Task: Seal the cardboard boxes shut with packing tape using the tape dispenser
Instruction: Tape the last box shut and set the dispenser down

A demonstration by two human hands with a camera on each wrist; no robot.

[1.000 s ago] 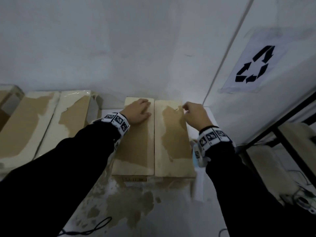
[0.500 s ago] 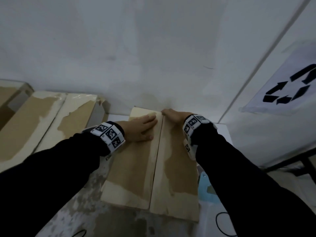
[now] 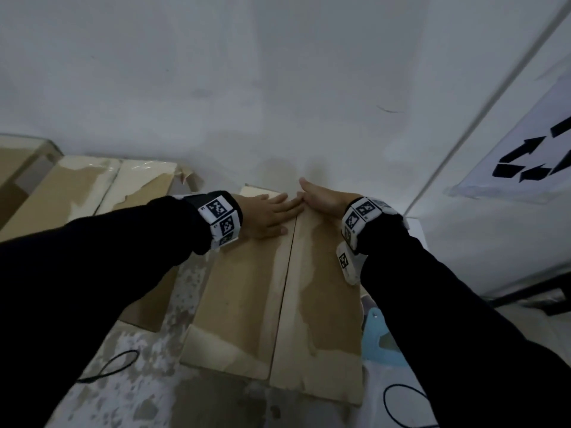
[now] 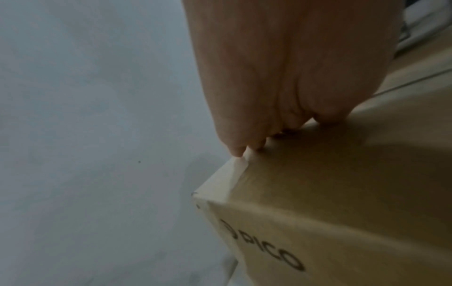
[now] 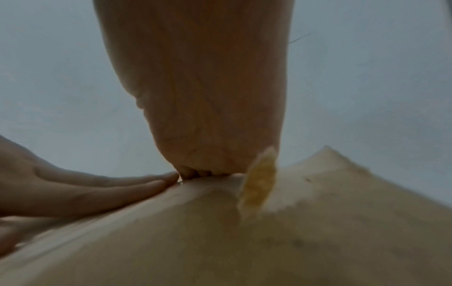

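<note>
Where legible, perhaps "PICO" lettering (image 4: 263, 245)

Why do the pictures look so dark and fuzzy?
Head view: dim room, black sleeves nearly featureless, wall lines bent by the wide lens. Left wrist view: left hand fills the frame, soft; "PICO" on the cardboard box readable. Right wrist view: right hand and box top smeared.
</note>
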